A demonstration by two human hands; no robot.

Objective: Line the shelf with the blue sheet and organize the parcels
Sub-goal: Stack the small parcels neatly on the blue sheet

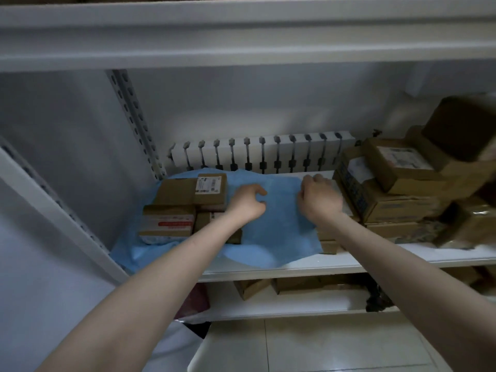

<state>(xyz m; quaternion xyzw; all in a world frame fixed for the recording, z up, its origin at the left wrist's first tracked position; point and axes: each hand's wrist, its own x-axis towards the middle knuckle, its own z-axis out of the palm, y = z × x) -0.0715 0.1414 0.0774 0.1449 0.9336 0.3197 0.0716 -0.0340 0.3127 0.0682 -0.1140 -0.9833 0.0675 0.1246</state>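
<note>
**Two hands on the sheet, the bare half of the shelf to their right**

The blue sheet lies along the shelf with its long axis running left to right. It covers the left end and the middle, and its near edge droops over the front lip. Its right edge runs near to far and stops just short of the stacked parcels, which stand on bare board at the right.

The right hand sits at the far right corner of the sheet, its fingers curled down and seemingly pinching the edge. The left hand is over the middle of the sheet with fingers hooked and thumb a little apart from them. Whether it grips any cloth I cannot tell. Just left of that hand, several sorted parcels already sit on the blue.

The uncovered board lies to the right of both hands, and the right hand is the nearer one. Pulling the sheet further that way looks blocked by the stack, whose near boxes touch or nearly touch the edge. I judge those boxes must be lifted or shifted first.
</note>
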